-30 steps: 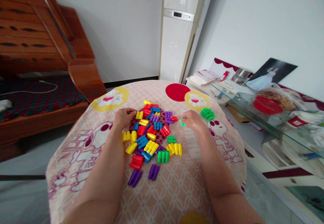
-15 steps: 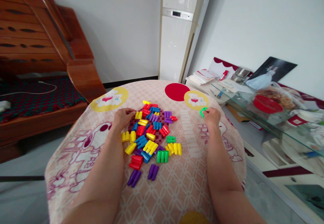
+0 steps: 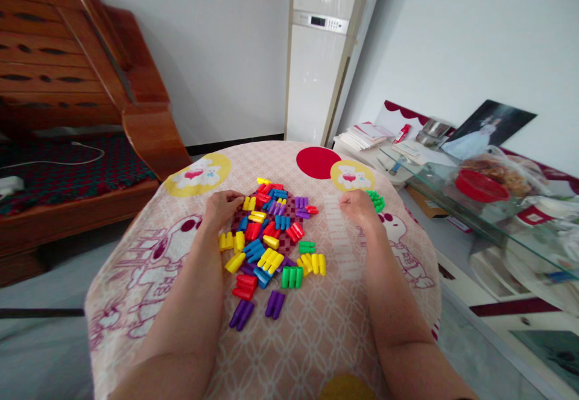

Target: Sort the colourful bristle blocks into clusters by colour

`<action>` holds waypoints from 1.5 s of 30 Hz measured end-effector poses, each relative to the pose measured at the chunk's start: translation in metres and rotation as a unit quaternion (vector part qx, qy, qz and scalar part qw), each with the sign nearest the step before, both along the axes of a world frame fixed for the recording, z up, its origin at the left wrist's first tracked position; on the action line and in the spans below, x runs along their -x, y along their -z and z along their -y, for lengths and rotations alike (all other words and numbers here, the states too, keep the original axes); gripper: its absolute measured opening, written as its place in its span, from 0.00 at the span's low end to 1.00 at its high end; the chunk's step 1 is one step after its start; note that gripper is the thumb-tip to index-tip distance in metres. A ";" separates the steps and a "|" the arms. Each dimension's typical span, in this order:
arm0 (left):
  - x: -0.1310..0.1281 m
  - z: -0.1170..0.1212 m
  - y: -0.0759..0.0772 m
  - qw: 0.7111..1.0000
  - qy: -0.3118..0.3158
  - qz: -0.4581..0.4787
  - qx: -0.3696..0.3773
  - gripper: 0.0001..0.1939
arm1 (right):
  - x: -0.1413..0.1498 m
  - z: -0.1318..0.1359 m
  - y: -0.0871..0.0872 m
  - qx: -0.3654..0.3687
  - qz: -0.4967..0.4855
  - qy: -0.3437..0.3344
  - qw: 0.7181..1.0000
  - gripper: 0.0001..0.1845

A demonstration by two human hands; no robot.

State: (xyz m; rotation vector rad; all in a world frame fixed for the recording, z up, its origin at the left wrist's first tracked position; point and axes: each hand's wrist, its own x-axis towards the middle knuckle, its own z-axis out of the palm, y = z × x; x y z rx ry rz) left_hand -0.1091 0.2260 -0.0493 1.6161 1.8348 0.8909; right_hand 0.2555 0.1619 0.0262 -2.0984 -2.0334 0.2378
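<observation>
Red, blue, yellow, purple and green plastic pieces, joined side by side like short tubes, lie in a loose pile on the table. My left hand rests at the pile's left edge, fingers closed beside a yellow piece; whether anything is between the fingertips is hidden. To the right of the pile, my right hand is curled shut over the cloth, with nothing showing in it. Just beyond it sits a small group of green pieces. Two more green pieces, one of them three tubes wide, lie at the pile's right side.
A patterned cloth covers the round table. On the right stands a glass-topped cabinet with papers, a red bowl and bags. A wooden bench is at the left, and a tall white air conditioner stands behind.
My right hand has moved left, away from the green pieces at the right, which now show behind it. My left hand stays by the yellow piece. The view has shifted slightly.
</observation>
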 end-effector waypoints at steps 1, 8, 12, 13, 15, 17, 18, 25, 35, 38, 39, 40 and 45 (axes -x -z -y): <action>0.000 0.000 0.000 1.000 0.001 0.004 0.000 0.18 | 0.012 0.004 -0.002 0.066 -0.020 -0.060 0.996 0.09; -0.002 0.003 -0.007 1.000 -0.003 -0.010 -0.002 0.16 | 0.086 0.023 0.003 0.235 0.072 -0.267 0.932 0.14; 0.000 0.000 -0.004 1.000 0.000 0.002 0.002 0.17 | 0.088 0.023 0.001 0.183 0.058 -0.250 0.949 0.09; 0.000 0.000 -0.003 1.000 0.001 0.004 0.004 0.18 | 0.083 0.021 0.000 0.160 0.036 -0.230 0.959 0.07; 0.000 -0.001 -0.002 1.000 0.001 0.002 0.005 0.18 | 0.067 0.017 -0.002 0.093 -0.006 -0.186 0.978 0.06; 0.000 0.000 -0.003 1.000 0.000 -0.007 0.004 0.18 | 0.044 0.011 -0.004 0.029 -0.025 -0.142 0.989 0.07; -0.001 0.001 -0.005 1.000 -0.001 -0.012 0.002 0.17 | 0.031 0.009 -0.005 0.011 -0.024 -0.120 0.992 0.07; -0.004 0.005 -0.012 1.000 -0.006 -0.026 -0.003 0.16 | -0.055 0.010 -0.009 -0.038 0.049 0.129 0.990 0.09; -0.008 0.009 -0.017 1.000 -0.013 -0.021 0.006 0.16 | -0.076 0.006 0.012 -0.033 0.132 0.162 0.977 0.13; -0.006 0.007 -0.015 1.000 -0.011 -0.029 0.001 0.16 | -0.071 0.003 0.016 -0.021 0.142 0.159 0.977 0.13; -0.005 0.006 -0.013 1.000 -0.010 -0.030 0.000 0.16 | -0.070 0.002 0.016 -0.018 0.145 0.161 0.976 0.13; -0.004 0.005 -0.011 1.000 -0.008 -0.029 0.000 0.16 | -0.069 0.002 0.015 -0.017 0.147 0.165 0.975 0.13; -0.001 0.002 -0.004 1.000 -0.005 -0.005 0.006 0.18 | -0.057 0.005 -0.004 -0.066 0.119 0.171 0.976 0.12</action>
